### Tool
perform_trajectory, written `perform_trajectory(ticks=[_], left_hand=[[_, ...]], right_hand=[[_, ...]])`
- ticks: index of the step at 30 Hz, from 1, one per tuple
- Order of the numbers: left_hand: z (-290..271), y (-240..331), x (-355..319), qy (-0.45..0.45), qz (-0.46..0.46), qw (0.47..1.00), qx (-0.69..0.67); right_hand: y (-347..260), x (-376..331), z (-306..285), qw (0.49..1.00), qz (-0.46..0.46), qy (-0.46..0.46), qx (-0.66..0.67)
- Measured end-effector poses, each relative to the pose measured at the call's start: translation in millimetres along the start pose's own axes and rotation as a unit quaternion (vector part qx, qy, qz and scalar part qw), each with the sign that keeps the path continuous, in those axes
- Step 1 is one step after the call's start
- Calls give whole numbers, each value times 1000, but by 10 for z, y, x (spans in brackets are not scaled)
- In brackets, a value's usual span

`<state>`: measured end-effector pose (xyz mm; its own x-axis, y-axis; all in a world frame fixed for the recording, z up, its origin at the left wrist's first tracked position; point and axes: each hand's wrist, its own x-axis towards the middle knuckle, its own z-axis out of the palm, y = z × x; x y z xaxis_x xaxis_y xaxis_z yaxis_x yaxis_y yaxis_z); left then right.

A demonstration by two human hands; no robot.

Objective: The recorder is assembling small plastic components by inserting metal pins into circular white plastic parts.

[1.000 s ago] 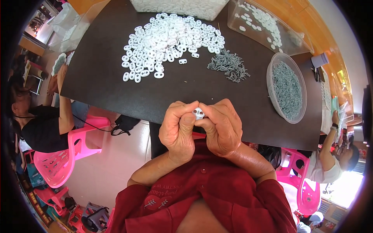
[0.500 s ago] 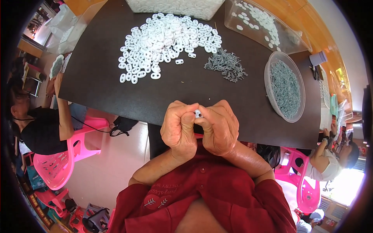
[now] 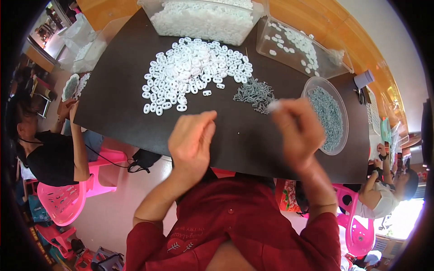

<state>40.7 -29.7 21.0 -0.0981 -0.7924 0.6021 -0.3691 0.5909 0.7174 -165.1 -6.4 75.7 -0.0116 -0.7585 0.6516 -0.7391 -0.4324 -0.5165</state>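
Both hands had parted since the moment before, when they were pressed together on one small white piece. The right hand [image 3: 296,128] pinched that piece [image 3: 273,106] beside the screw pile [image 3: 255,94]; the left hand [image 3: 192,137] hung loosely curled, holding nothing, also near the pile.

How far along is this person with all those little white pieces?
Done: the clear bin at the far right holds a batch of white pieces. In hand: the right hand, blurred, pinches something small and white; the left hand hangs loosely curled over the dark table. Left: a big heap of white rings, a small pile of grey metal bits and a round tub of more.
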Motion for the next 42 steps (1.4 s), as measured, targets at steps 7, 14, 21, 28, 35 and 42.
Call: perform_trajectory(ticks=[7, 14, 21, 28, 35, 42], left_hand=[[-60, -317, 567, -47, 191, 963, 187], [158, -571, 644, -175, 216, 909, 309], [257, -572, 758, -212, 297, 855, 368], [167, -422, 608, -226, 277, 870, 339], [158, -311, 303, -225, 311, 891, 242], [204, -316, 232, -194, 228, 928, 220]], right_hand=[[841, 1285, -611, 970, -6, 140, -200], [1575, 1703, -608, 945, -22, 13, -327], [1399, 1515, -443, 927, -107, 20, -360], [817, 539, -120, 962, -184, -120, -162], [908, 55, -89, 950, -110, -193, -218], [880, 17, -4, 945, -100, -184, -253]])
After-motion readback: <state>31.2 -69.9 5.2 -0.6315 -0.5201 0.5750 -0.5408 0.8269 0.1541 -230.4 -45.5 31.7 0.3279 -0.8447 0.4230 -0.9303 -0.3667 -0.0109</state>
